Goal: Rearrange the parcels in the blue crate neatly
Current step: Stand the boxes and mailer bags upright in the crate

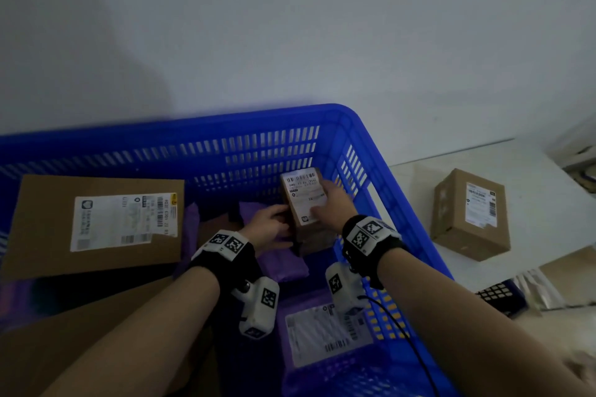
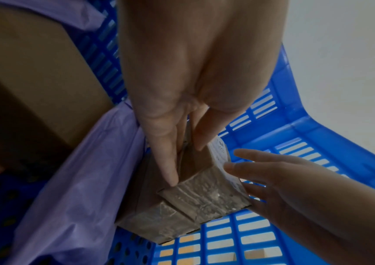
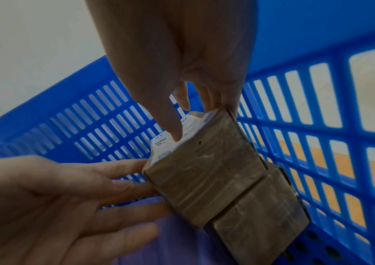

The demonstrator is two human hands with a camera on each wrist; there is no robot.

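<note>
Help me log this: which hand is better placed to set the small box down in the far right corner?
Right hand: it grips the small box on the side nearest that corner; the left hand only steadies it.

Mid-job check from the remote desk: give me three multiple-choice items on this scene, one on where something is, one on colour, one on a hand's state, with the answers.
1. Where is the small brown box that both hands are on?
A. On the white surface outside the crate
B. Inside the blue crate, near its far right corner
C. On top of the big flat carton

2. What colour are the soft mailer bags under the hands?
A. Purple
B. Yellow
C. Black

3. How does the right hand meet the small brown box?
A. Hanging clear of it
B. Closed in an empty fist
C. Thumb on the labelled face, fingers round the far side

Answers: 1 B, the head view shows slatted crate walls behind and beside it. 2 A, purple film shows in all views. 3 C, the right wrist view shows the thumb on the label and fingers behind the box; the left hand touches the other side.
</note>
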